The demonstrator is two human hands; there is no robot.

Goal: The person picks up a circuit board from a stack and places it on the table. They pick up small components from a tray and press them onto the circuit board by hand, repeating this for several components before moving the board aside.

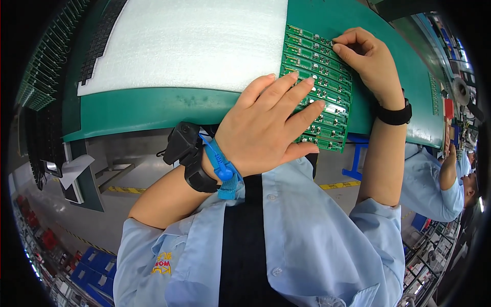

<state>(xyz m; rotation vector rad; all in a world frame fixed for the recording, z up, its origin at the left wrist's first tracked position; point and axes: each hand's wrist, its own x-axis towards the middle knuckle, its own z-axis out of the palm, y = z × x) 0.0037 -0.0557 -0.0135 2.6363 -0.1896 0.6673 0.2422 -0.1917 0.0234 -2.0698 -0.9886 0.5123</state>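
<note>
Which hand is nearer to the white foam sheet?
The left hand, at the near right corner of the foam sheet; the right hand farther right, at the circuit boards.

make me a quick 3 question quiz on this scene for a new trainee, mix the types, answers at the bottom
1. True or false: the left hand and the right hand are both at the circuit boards.
2. Where is the blue strap worn?
a) right wrist
b) left wrist
c) both wrists
3. Fill in the blank: just left of the circuit boards lies a large white ____.

Key:
1. True
2. b
3. sheet
</note>
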